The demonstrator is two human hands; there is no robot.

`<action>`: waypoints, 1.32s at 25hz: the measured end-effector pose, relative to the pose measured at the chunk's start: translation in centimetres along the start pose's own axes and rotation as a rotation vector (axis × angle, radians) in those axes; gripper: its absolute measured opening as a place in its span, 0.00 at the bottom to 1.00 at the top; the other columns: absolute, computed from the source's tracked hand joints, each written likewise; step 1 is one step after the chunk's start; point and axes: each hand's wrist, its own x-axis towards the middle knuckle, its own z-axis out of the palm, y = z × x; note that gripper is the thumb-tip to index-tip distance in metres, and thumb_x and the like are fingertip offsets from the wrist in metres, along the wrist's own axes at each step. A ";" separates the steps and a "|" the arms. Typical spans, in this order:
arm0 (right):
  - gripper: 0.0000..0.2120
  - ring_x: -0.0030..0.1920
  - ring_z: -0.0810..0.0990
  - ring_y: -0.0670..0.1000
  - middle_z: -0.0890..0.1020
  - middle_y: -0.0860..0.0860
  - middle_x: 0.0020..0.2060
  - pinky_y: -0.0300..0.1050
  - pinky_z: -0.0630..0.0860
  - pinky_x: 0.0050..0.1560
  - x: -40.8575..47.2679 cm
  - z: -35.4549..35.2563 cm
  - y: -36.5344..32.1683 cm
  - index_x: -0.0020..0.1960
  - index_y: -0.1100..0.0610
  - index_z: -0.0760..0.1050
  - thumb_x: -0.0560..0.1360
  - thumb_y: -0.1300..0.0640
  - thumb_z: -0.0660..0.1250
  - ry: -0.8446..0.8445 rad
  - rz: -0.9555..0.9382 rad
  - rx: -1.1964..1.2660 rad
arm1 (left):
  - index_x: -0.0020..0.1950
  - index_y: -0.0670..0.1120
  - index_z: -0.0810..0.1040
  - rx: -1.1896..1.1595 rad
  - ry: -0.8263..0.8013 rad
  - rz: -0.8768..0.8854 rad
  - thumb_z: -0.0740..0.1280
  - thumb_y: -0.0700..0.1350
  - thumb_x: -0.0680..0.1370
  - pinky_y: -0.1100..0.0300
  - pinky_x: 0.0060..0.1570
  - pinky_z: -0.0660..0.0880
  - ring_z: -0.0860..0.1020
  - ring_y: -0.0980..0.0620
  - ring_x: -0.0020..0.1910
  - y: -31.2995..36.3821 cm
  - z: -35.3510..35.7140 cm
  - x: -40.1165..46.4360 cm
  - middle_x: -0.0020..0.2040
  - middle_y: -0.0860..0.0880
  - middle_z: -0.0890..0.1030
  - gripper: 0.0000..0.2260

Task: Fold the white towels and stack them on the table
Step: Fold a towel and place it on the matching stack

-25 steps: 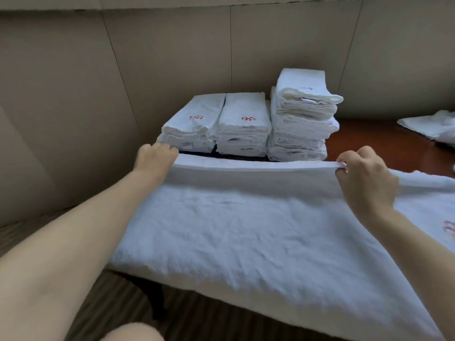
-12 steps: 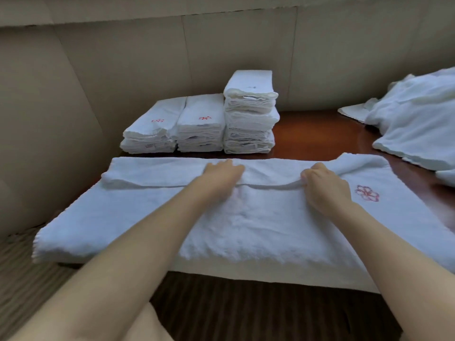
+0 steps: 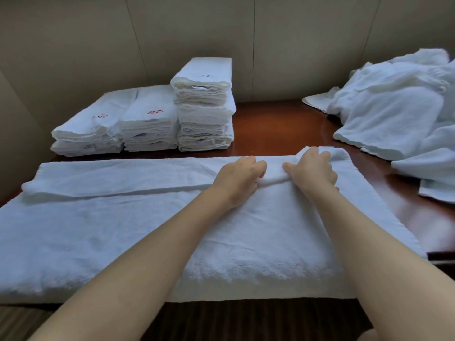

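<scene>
White terry fills the near half of our view: the towel (image 3: 123, 230) lies spread across the front of the table (image 3: 270, 124), its far long edge turned over into a folded band. Our left hand (image 3: 240, 179) and right hand (image 3: 311, 168) sit close together on that band, right of the middle, both with fingers curled down and gripping the fold, a bunched ridge of cloth between them. A red embroidered mark peeks out by our right wrist. Behind, three stacks of folded towels (image 3: 150, 121) stand side by side against the wall, the right one tallest, two with red marks on top. Off to the right, well apart, sits a heap of loose towels (image 3: 394, 107).
</scene>
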 end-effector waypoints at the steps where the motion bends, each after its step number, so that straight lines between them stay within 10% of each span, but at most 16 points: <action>1: 0.23 0.58 0.74 0.61 0.67 0.59 0.63 0.48 0.66 0.47 0.4 -0.1 0.1 0.65 0.61 0.63 0.76 0.51 0.66 0.004 0.050 0.055 | 0.52 0.43 0.72 0.025 0.062 0.065 0.61 0.33 0.73 0.53 0.39 0.68 0.71 0.46 0.50 0.1 0.4 -0.2 0.49 0.45 0.73 0.09; 5: 0.12 0.53 0.75 0.57 0.74 0.57 0.54 0.43 0.66 0.45 1.4 -0.7 1.1 0.59 0.62 0.67 0.76 0.61 0.62 0.235 0.044 0.369 | 0.38 0.42 0.71 0.083 0.252 0.213 0.69 0.26 0.58 0.58 0.20 0.65 0.71 0.44 0.30 -0.1 1.6 -0.8 0.32 0.45 0.72 0.16; 10: 0.11 0.49 0.79 0.55 0.77 0.56 0.52 0.41 0.76 0.42 0.3 -2.9 3.7 0.55 0.62 0.70 0.74 0.60 0.63 0.399 0.332 1.074 | 0.36 0.42 0.73 0.253 0.324 0.333 0.69 0.27 0.56 0.59 0.25 0.58 0.68 0.46 0.27 0.5 -0.1 -1.5 0.31 0.45 0.70 0.15; 17: 0.30 0.66 0.71 0.58 0.72 0.57 0.64 0.50 0.69 0.65 -1.4 -4.4 7.6 0.66 0.64 0.63 0.74 0.44 0.65 0.268 0.251 0.767 | 0.39 0.41 0.75 0.187 0.287 0.383 0.72 0.28 0.61 0.60 0.22 0.62 0.70 0.46 0.29 1.3 0.2 -2.1 0.33 0.45 0.71 0.13; 22: 0.12 0.57 0.76 0.57 0.75 0.55 0.54 0.45 0.72 0.57 -2.1 -4.3 7.0 0.58 0.58 0.70 0.75 0.60 0.59 0.373 0.145 0.701 | 0.34 0.42 0.71 0.184 0.308 0.202 0.72 0.28 0.57 0.64 0.23 0.55 0.68 0.46 0.26 1.5 0.3 -2.7 0.32 0.45 0.69 0.15; 27: 0.11 0.55 0.72 0.59 0.76 0.63 0.52 0.41 0.61 0.46 -3.9 -5.0 7.0 0.56 0.66 0.70 0.77 0.66 0.53 0.535 0.017 0.578 | 0.35 0.40 0.75 0.105 0.500 0.398 0.61 0.36 0.67 0.60 0.24 0.61 0.67 0.46 0.28 1.5 -0.1 -3.5 0.33 0.45 0.71 0.04; 33: 0.12 0.60 0.68 0.65 0.69 0.69 0.60 0.47 0.62 0.58 -5.6 -3.5 9.6 0.56 0.70 0.71 0.76 0.69 0.53 0.391 -0.001 0.195 | 0.33 0.44 0.75 0.044 0.352 0.479 0.57 0.46 0.69 0.64 0.22 0.63 0.71 0.46 0.25 1.0 0.3 -3.5 0.31 0.49 0.73 0.10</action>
